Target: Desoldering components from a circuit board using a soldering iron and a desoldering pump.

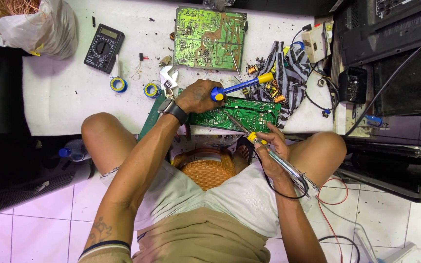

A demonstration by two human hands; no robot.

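Observation:
My left hand [197, 96] grips a blue and yellow desoldering pump [242, 85], held flat above a small green circuit board [249, 113] at the table's front edge. My right hand [269, 148] holds a soldering iron [274, 156] with a clear handle and a yellow collar. Its metal tip [235, 122] slants up and left onto the small board. A black watch [173, 110] sits on my left wrist. The iron's black cord loops down past my right forearm.
A larger green circuit board [209, 38] lies further back on the white table [59, 97]. A black multimeter [104, 47], two solder rolls [119, 84], a wrench [169, 78], a striped cloth [288, 73] with copper coils and a plastic bag [35, 24] surround it. Black equipment [391, 44] stands right.

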